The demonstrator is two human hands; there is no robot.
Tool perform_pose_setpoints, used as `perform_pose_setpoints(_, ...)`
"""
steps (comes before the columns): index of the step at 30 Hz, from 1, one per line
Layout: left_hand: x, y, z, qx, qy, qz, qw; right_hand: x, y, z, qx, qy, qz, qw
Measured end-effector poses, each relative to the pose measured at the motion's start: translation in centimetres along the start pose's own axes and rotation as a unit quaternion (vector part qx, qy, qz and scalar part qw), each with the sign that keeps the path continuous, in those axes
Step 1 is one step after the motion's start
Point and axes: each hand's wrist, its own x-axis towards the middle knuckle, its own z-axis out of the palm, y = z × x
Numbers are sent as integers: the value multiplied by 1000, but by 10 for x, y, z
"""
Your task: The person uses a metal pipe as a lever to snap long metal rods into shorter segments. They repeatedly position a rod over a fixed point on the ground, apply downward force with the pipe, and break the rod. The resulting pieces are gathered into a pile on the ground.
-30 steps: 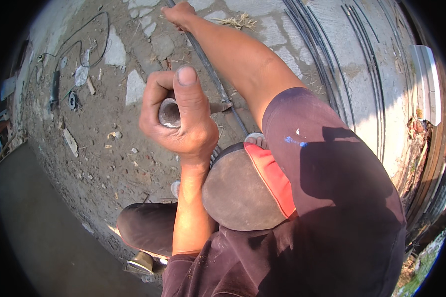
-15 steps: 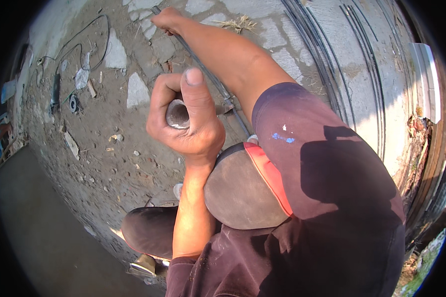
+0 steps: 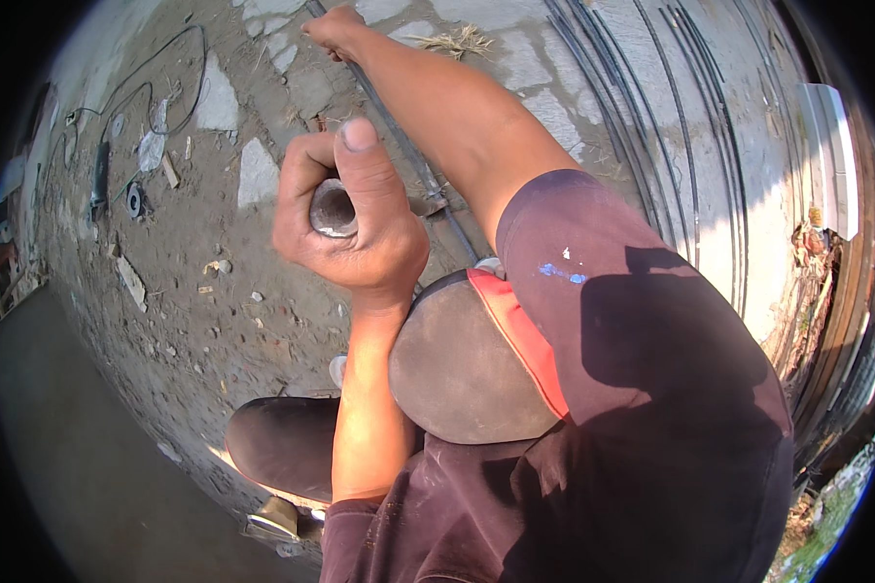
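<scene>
My left hand [image 3: 360, 219] is closed round a round, dark tube-like handle [image 3: 333, 209]. The handle points up at me end-on, with my thumb extended past its rim; its lower part is mostly hidden behind the hand. Farther off, my outstretched right arm ends in my right hand [image 3: 334, 32], whose fingers wrap round a long dark metal bar [image 3: 391, 124]. The bar slants down and right, passing beyond my left hand to the ground near my knee. A small metal piece [image 3: 430, 204] sits against the bar beside my left wrist; how it joins the handle is hidden.
Several long steel rods [image 3: 642, 117] lie on the concrete at the right. A cylindrical power tool [image 3: 99, 180] with a dark cable [image 3: 202, 78] and a dark ring [image 3: 137, 201] lie at the left. Stone slabs [image 3: 258, 173] and rubble dot the dirt. White panels [image 3: 830, 160] stand far right.
My left hand and the handle have shifted slightly left and up in the picture. The whole view has moved a little; both hands keep their grips.
</scene>
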Motion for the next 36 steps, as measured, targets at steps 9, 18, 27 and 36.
perform_pose_setpoints(9, 3, -5, 33, 59, 7, 76, 995, 23, 25, 0, -3, 119, -88, 989)
perform_pose_setpoints(18, 23, 30, 14, -8, -297, -114, 948, 26, 6, 0, -1, 24, -77, 997)
perform_pose_setpoints(27, 8, 7, 6, -1, -64, -79, 995, 24, 29, 32, 16, 96, -42, 994)
perform_pose_setpoints(36, -7, 0, 57, 102, 19, 41, 994, 15, 8, 22, 64, 51, -10, 997)
